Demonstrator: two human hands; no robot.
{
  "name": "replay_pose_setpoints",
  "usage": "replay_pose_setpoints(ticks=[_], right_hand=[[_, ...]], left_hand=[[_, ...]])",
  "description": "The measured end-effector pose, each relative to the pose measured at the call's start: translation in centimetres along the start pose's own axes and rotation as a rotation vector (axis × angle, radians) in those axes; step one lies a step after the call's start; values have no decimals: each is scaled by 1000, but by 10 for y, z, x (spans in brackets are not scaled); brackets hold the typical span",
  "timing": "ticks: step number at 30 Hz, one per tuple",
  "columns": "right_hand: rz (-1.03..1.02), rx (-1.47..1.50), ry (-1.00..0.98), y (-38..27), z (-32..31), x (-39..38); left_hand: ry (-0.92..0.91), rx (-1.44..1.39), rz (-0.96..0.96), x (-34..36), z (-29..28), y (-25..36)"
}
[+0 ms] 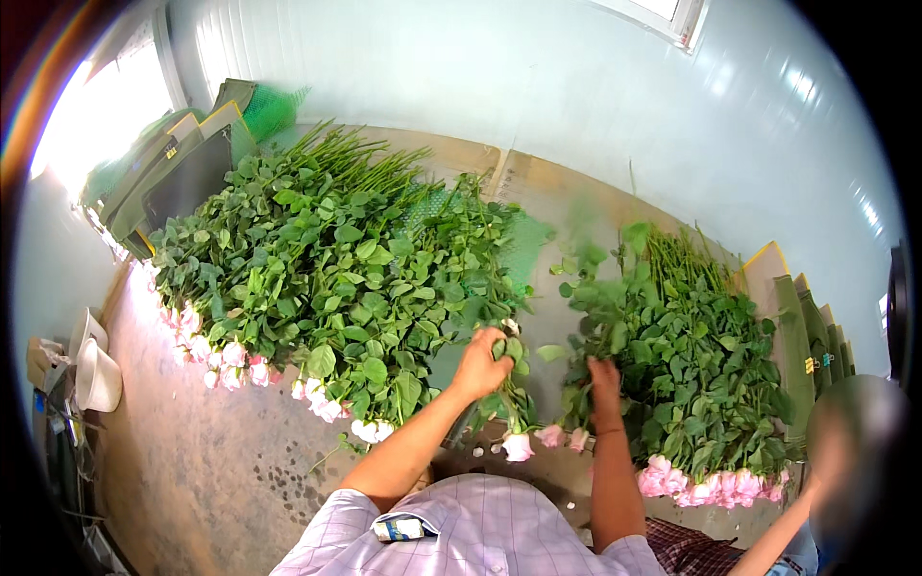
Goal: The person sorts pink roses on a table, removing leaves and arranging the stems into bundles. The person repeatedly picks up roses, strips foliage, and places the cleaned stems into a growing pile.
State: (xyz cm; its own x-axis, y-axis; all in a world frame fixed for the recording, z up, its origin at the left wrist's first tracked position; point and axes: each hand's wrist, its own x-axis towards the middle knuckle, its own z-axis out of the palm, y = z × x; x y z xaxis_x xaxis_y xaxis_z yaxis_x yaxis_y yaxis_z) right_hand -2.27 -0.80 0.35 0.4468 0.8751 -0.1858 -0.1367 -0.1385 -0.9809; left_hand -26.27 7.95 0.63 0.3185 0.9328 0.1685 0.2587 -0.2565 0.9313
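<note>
My left hand is closed around the leafy stem of a rose, whose pale pink bloom hangs below it toward me. To its right, my right hand is wrapped round leafy rose stems, its fingers partly covered by leaves. Two pink blooms show just beside that wrist, and the foliage above is smeared by motion. A broad heap of long-stemmed roses lies left of my hands, blooms toward me and cut stems away. Another pile of roses lies to the right, its pink heads lined up at the near edge.
Green mesh lies on the grey tabletop between the piles. Dark green boards stand at the left, more at the right. White buckets sit far left. Another person's forearm enters at lower right. A pale wall rises behind.
</note>
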Motion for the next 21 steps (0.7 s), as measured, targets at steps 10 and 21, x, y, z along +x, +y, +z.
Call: replay_pose_setpoints(ticks=[10,21], right_hand=[[-184,-84,41,1,-42,-3],[-275,79,44,-160,-71,-86]], left_hand=[[-34,939,-258,-40,-54,-75],[-67,968,-404,-9,-60,-93]])
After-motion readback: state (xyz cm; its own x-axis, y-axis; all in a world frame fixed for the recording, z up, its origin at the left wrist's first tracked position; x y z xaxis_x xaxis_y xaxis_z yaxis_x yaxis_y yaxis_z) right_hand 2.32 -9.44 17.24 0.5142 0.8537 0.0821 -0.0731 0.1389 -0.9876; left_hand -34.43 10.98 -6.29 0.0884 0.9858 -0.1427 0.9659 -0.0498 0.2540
